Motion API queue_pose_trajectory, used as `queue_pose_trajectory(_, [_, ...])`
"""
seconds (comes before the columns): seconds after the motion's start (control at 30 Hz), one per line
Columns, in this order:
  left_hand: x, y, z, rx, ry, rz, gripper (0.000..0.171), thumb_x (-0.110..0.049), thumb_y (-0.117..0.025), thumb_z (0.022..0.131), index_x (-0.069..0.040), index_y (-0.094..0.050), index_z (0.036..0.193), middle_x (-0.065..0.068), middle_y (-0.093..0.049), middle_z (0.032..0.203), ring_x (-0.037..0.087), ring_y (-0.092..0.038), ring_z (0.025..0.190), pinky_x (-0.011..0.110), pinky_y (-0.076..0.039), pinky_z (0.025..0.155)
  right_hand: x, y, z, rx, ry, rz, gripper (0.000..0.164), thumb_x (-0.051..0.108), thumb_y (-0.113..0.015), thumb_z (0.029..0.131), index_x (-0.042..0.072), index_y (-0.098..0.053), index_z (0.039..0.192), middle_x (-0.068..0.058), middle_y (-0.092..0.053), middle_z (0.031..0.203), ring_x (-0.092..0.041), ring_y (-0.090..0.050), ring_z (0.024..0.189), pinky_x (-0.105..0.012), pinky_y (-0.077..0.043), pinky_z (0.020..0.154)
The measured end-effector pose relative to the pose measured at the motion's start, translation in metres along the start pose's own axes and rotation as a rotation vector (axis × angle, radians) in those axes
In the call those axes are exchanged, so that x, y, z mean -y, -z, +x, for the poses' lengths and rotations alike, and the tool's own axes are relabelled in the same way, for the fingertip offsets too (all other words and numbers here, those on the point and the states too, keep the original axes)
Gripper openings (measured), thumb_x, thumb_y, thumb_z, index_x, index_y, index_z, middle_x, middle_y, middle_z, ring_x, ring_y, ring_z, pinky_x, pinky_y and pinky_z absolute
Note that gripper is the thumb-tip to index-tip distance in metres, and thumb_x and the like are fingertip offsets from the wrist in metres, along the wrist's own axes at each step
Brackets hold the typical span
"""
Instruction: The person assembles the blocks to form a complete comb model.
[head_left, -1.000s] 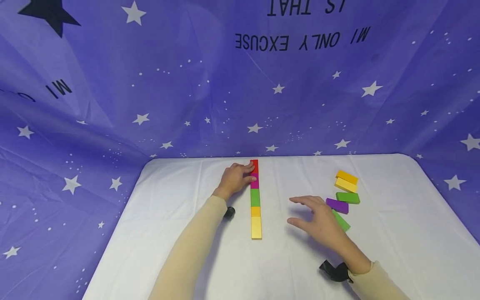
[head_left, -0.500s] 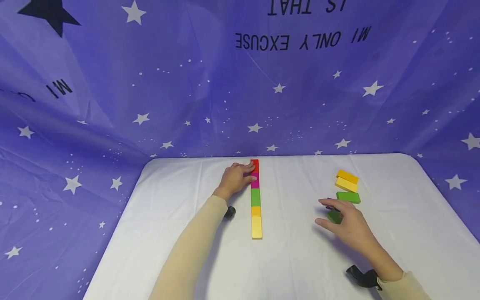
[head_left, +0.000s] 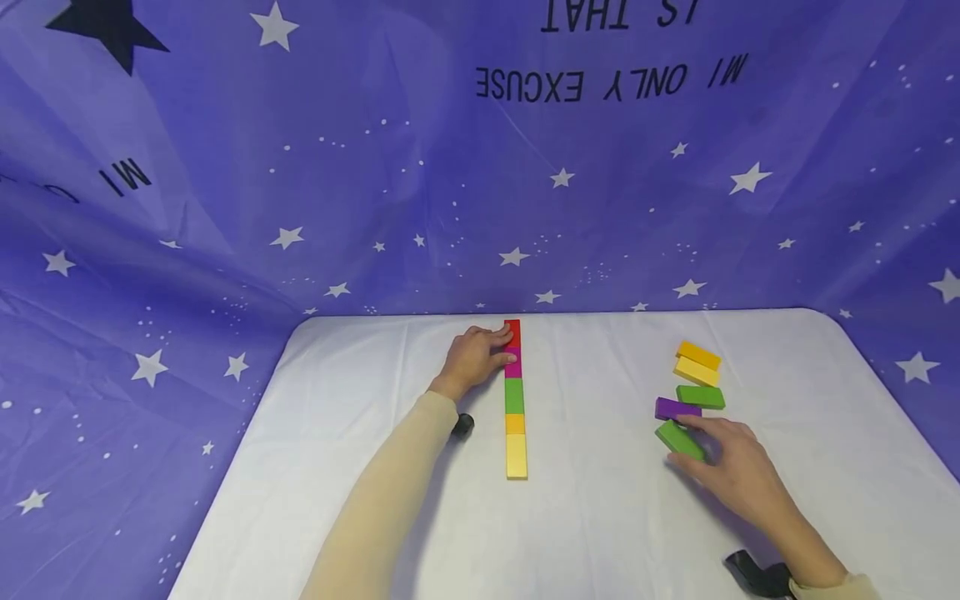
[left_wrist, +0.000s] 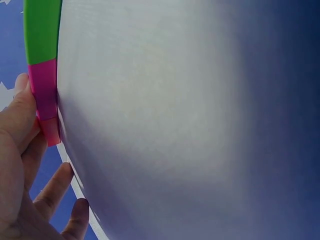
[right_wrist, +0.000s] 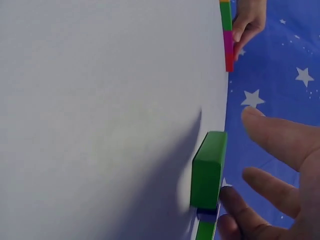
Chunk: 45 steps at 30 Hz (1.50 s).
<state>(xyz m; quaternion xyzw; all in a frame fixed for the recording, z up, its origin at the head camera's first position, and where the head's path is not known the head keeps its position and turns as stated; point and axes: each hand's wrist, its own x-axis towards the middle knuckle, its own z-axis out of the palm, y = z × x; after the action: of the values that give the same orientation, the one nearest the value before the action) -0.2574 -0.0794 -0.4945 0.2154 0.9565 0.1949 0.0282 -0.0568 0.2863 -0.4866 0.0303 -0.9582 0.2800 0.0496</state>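
A straight row of blocks lies end to end on the table: red (head_left: 515, 325), magenta (head_left: 513, 371), green (head_left: 513, 396), orange (head_left: 515, 423) and pale yellow (head_left: 517, 457). At its far end my left hand (head_left: 471, 358) rests its fingers on the red block and its thumb on the magenta one. On the right, my right hand (head_left: 738, 475) hovers with thumb and fingers spread to either side of a loose green block (head_left: 680, 439). The right wrist view shows a gap between the thumb and that block (right_wrist: 207, 170).
Beyond that block lie a purple block (head_left: 670, 408), another green block (head_left: 701, 397), a yellow block (head_left: 695, 372) and an orange block (head_left: 699, 355). Behind the white-covered table (head_left: 600, 517) hangs a purple star-printed cloth (head_left: 420, 167).
My right hand has moved rightward from the middle of the table to the loose green block. My left hand has stayed on the row's far end.
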Motion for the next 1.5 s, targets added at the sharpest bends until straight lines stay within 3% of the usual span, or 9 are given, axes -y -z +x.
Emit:
queue_pose_trajectory(0.3, [0.0019, -0.0001, 0.0016, 0.002, 0.002, 0.009, 0.055, -0.044, -0.071, 0.091, -0.024, -0.058, 0.141, -0.013, -0.049, 0.148, 0.026, -0.051, 0.131, 0.044, -0.042, 0.104, -0.0040, -0.0020, -0.0050, 0.105, -0.041, -0.051, 0.071, 0.044, -0.081, 0.082, 0.000, -0.061, 0.135, -0.032, -0.063, 0.123, -0.052, -0.053, 0.112, -0.068, -0.042, 0.091])
queue_pose_trajectory(0.53, [0.0017, 0.0012, 0.0014, -0.002, 0.004, 0.003, 0.055, -0.043, -0.071, 0.092, -0.023, -0.059, 0.141, -0.013, -0.049, 0.148, 0.026, -0.051, 0.130, 0.043, -0.042, 0.103, 0.0012, -0.0056, -0.0039, 0.120, -0.059, -0.039, 0.076, 0.042, -0.083, 0.080, -0.003, -0.058, 0.136, -0.008, -0.067, 0.099, -0.036, -0.057, 0.098, -0.059, -0.046, 0.085])
queue_pose_trajectory(0.8, [0.0022, 0.0003, 0.0006, -0.001, 0.007, 0.000, 0.055, -0.043, -0.071, 0.092, -0.023, -0.058, 0.141, -0.012, -0.049, 0.149, 0.025, -0.051, 0.130, 0.043, -0.042, 0.103, 0.0020, -0.0061, -0.0006, 0.074, -0.015, -0.039, 0.077, 0.044, -0.084, 0.080, -0.003, -0.058, 0.135, -0.031, -0.062, 0.125, -0.053, -0.051, 0.114, -0.066, -0.041, 0.093])
queue_pose_trajectory(1.0, [0.0009, 0.0003, -0.0004, 0.003, 0.005, -0.007, 0.055, -0.043, -0.071, 0.092, -0.023, -0.058, 0.142, -0.012, -0.049, 0.149, 0.025, -0.050, 0.131, 0.043, -0.042, 0.103, 0.0005, -0.0067, 0.0039, 0.137, -0.024, -0.051, 0.080, 0.044, -0.084, 0.079, -0.004, -0.057, 0.137, -0.028, -0.063, 0.122, -0.048, -0.053, 0.110, -0.066, -0.045, 0.090])
queue_pose_trajectory(1.23, [0.0008, 0.0002, -0.0004, 0.006, 0.009, -0.001, 0.056, -0.043, -0.071, 0.092, -0.023, -0.058, 0.142, -0.012, -0.049, 0.150, 0.025, -0.050, 0.131, 0.043, -0.042, 0.102, 0.0019, -0.0060, 0.0035, 0.201, -0.036, -0.035, 0.086, 0.048, -0.084, 0.077, -0.003, -0.054, 0.140, -0.029, -0.060, 0.127, -0.049, -0.051, 0.116, -0.068, -0.042, 0.094])
queue_pose_trajectory(1.5, [0.0005, -0.0004, 0.0001, 0.007, 0.005, -0.002, 0.055, -0.043, -0.071, 0.091, -0.023, -0.058, 0.142, -0.012, -0.049, 0.150, 0.025, -0.050, 0.131, 0.044, -0.042, 0.102, -0.0020, -0.0050, 0.0013, 0.192, -0.031, -0.022, 0.087, 0.048, -0.085, 0.075, -0.004, -0.054, 0.138, -0.030, -0.058, 0.127, -0.049, -0.049, 0.117, -0.068, -0.041, 0.095])
